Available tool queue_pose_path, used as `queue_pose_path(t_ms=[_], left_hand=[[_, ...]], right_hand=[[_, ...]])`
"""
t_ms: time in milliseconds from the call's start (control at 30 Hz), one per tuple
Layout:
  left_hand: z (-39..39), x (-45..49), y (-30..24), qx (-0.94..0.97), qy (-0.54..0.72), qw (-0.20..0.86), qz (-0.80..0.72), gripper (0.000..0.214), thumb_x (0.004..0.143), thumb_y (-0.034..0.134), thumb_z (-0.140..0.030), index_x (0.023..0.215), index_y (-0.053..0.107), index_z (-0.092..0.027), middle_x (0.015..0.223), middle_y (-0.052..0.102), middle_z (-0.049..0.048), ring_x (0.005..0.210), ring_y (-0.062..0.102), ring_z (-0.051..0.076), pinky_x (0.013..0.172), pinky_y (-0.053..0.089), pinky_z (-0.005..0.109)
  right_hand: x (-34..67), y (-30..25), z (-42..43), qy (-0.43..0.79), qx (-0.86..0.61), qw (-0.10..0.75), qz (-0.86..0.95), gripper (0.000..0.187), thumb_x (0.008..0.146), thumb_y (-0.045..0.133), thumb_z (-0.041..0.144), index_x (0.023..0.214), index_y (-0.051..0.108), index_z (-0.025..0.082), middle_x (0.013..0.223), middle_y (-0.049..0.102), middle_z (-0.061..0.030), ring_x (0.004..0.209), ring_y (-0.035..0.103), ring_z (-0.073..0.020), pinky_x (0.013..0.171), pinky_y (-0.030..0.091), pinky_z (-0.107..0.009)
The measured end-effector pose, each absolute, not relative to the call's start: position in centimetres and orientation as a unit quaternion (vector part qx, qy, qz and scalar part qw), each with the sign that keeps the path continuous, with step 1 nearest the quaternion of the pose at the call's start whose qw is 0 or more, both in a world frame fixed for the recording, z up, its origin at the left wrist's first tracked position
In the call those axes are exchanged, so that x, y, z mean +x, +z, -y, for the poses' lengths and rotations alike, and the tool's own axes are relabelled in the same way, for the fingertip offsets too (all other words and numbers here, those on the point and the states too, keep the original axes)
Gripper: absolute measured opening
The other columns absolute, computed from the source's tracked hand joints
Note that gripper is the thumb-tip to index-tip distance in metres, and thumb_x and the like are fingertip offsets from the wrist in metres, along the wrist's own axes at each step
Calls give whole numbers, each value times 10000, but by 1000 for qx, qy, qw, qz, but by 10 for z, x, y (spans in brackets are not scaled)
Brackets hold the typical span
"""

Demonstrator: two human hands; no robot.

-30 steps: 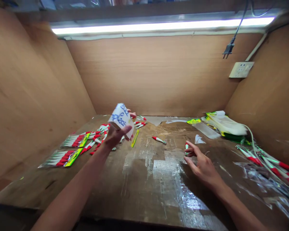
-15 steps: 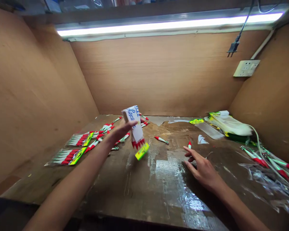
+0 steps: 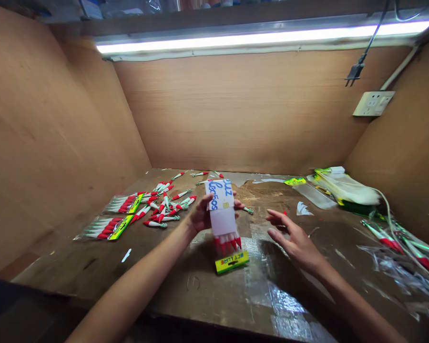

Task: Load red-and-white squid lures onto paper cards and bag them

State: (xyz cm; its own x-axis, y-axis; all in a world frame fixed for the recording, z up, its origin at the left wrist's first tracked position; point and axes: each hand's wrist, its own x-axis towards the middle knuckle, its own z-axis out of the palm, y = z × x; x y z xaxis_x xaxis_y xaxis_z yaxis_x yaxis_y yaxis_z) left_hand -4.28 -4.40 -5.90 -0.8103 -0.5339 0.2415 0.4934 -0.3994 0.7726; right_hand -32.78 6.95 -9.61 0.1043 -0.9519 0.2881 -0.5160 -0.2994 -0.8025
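Observation:
My left hand (image 3: 201, 213) is wrapped round a pack of fishing lures (image 3: 229, 243), held up over the middle of the table. The pack has a yellow-green header card at its lower end and red lure tips showing through clear plastic. A white piece with blue handwriting (image 3: 219, 200) covers its upper part; whether it is paper or card I cannot tell. To the right, my right hand (image 3: 295, 240) hovers with fingers apart and holds nothing. A red lure tip (image 3: 285, 214) shows just behind its fingers.
Loose red-and-white lures (image 3: 164, 209) lie in a heap at the left, beside two filled packs (image 3: 103, 227). Flat clear bags with yellow headers (image 3: 343, 188) are stacked at the right back. More lures (image 3: 389, 240) and crumpled plastic (image 3: 389, 267) lie at the right edge.
My left hand has brought the pack rightward and nearer, turning its header card toward me. My right hand stays open in nearly the same place. The view has shifted slightly.

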Motion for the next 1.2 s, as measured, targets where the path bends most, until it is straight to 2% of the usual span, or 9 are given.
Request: queue_pose_path(t_ms=[167, 300, 467, 733, 833, 900, 967, 1100, 1200], left_hand=[[32, -75, -93, -3, -887, 215, 409, 889, 806, 691, -678, 1427, 435, -96, 1370, 465, 226, 1360, 344, 395, 1145, 232, 533], [31, -81, -101, 21, -899, 202, 389, 1047, 717, 682, -793, 1453, 414, -98, 1392, 439, 250, 1340, 383, 380, 1102, 315, 494], [33, -73, -113, 29, -917, 197, 344, 1005, 805, 530, -835, 1396, 465, -24, 1363, 448, 287, 1286, 436, 409, 1048, 367, 498], [38, -70, -113, 31, -925, 212, 312, 880, 912, 458, -751, 1532, 261, -159, 1473, 326, 252, 1357, 355, 392, 1062, 329, 537], [39, -69, -108, 30, -918, 229, 321, 861, 919, 469, -732, 1536, 254, -171, 1467, 337, 249, 1356, 354, 396, 1050, 343, 536], [40, -69, -106, 30, -914, 241, 326, 846, 924, 472, -720, 1534, 262, -174, 1464, 346, 244, 1355, 357, 394, 1053, 341, 535], [39, -70, -103, 31, -910, 250, 330, 825, 933, 470, -704, 1530, 272, -171, 1461, 354, 241, 1350, 366, 391, 1061, 335, 534], [33, -74, -93, 24, -901, 267, 342, 799, 945, 471, -677, 1528, 268, -170, 1458, 361, 237, 1345, 376, 387, 1064, 331, 535], [29, -75, -87, 19, -888, 299, 349, 824, 936, 479, -692, 1533, 247, -174, 1457, 362, 233, 1356, 365, 371, 1065, 341, 508]], right_hand=[[-290, -52, -15, -489, -659, 357, -447, 702, 905, 622, 491, 1481, 363, 185, 1405, 489, -145, 1270, 497, -235, 1044, 432, -385], [-275, -47, 22, -499, -579, 507, -398, 810, 785, 772, 413, 1448, 398, 133, 1092, 666, -131, 915, 649, -194, 793, 515, -305], [-282, -65, 28, -640, -449, 500, -373, 722, 746, 806, 370, 1363, 497, 157, 1041, 671, -86, 856, 635, -145, 723, 493, -228], [-389, -61, -13, -721, -337, 363, -484, 648, 728, 809, 379, 1310, 580, 209, 1185, 617, -102, 724, 570, -97, 487, 367, -167], [-437, -72, -38, -583, -397, 266, -657, 652, 795, 746, 426, 1350, 565, 134, 1193, 610, -212, 950, 621, -262, 739, 493, -347], [-443, -84, -53, -485, -474, 68, -732, 670, 789, 736, 462, 1339, 581, 111, 1268, 558, -249, 1151, 536, -371, 927, 429, -478], [-421, -94, -64, -437, -545, -12, -716, 598, 836, 661, 536, 1297, 617, 157, 1307, 550, -194, 1213, 490, -379, 994, 378, -522], [-330, -103, -70, -298, -625, 446, -568, 551, 907, 548, 583, 1312, 604, 213, 1183, 644, -105, 895, 632, -253, 761, 508, -372], [-278, -106, -56, -284, -614, 604, -421, 428, 849, 676, 473, 1145, 678, 164, 1089, 677, -89, 930, 639, -237, 827, 496, -317]])
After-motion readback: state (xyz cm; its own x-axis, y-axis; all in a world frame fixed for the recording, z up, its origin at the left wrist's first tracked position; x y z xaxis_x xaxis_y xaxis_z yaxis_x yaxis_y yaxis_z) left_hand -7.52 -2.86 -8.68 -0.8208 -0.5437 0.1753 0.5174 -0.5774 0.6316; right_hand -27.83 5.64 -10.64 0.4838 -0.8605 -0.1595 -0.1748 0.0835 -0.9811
